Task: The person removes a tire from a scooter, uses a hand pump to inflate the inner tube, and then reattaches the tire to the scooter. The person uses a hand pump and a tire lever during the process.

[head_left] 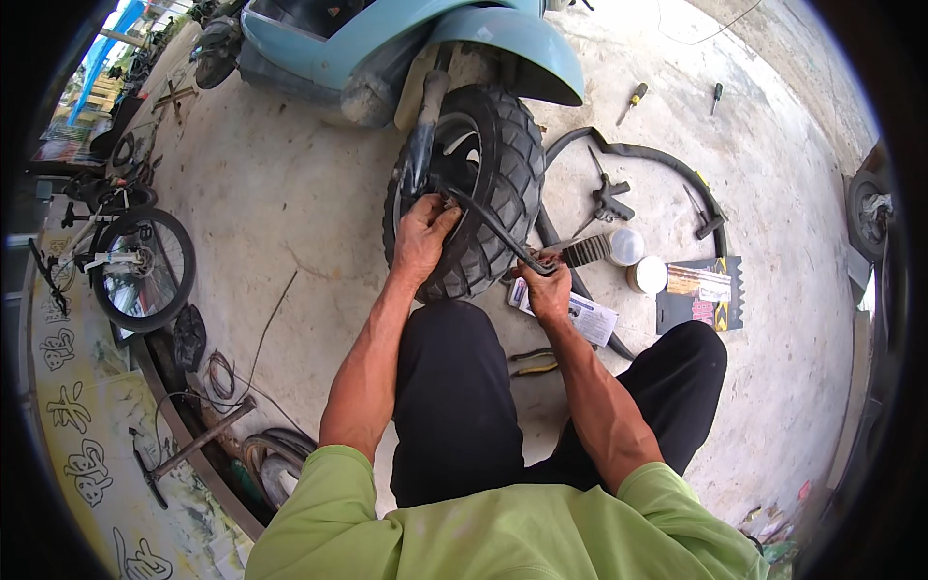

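Note:
A knobby black tyre (512,164) sits on the front fork (428,116) of a light blue scooter (319,39). My left hand (425,235) is closed at the lower fork and wheel hub, its fingertips pinched on something too small to make out. My right hand (546,280) is closed on the lower end of a long black strip (493,224), a hose or bar, which slants up to the hub. A black inner tube (667,158) loops on the floor to the right, behind and under my right arm.
Screwdrivers (633,97), black tools (609,198), two round tubs (646,275), printed card packs (698,300) and yellow-handled pliers (532,362) lie at right. A bicycle (133,261), cables (222,377) and a T-shaped metal bar (198,435) are at left. Another wheel (865,208) stands far right.

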A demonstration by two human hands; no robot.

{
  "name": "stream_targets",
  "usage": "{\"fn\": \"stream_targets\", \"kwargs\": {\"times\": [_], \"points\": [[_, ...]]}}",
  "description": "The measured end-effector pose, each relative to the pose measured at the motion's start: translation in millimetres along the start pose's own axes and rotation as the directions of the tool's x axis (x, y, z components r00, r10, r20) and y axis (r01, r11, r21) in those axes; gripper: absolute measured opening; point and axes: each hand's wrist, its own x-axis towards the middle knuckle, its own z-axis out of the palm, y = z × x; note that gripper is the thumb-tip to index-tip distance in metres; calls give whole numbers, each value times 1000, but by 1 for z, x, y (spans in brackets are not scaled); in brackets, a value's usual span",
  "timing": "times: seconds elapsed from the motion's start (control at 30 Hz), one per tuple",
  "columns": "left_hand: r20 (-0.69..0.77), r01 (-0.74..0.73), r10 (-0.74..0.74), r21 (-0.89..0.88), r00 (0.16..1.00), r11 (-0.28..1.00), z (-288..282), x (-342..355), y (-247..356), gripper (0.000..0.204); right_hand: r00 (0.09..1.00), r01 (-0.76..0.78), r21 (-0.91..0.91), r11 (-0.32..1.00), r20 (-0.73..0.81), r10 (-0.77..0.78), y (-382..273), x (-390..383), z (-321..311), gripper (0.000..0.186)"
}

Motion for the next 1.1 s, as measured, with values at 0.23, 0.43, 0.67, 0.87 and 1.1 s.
{"fn": "stream_targets", "kwargs": {"times": [0.23, 0.43, 0.67, 0.87, 1.1], "points": [[56, -14, 22, -142, 998, 990, -5, 1, -14, 38, 999, 22, -53, 998, -32, -24, -2, -3, 2, 25], [36, -40, 45, -118, 998, 992, -5, -3, 7, 50, 998, 38, -110, 993, -38, -42, -1, 0, -4, 26], [-57, -51, 48, -44, 997, 998, -1, -3, 18, 53, 991, -18, 11, 1000, -129, 19, -71, 8, -19, 32], [2, -23, 23, -34, 1000, 999, -15, 6, 30, 41, 996, 62, -72, 995, -60, -66, -131, 49, -54, 40], [-62, -46, 46, 9, 997, 999, -17, 14, 18, 32, 990, -49, 55, 997, 135, 41, -149, 40, -33, 34]]}}
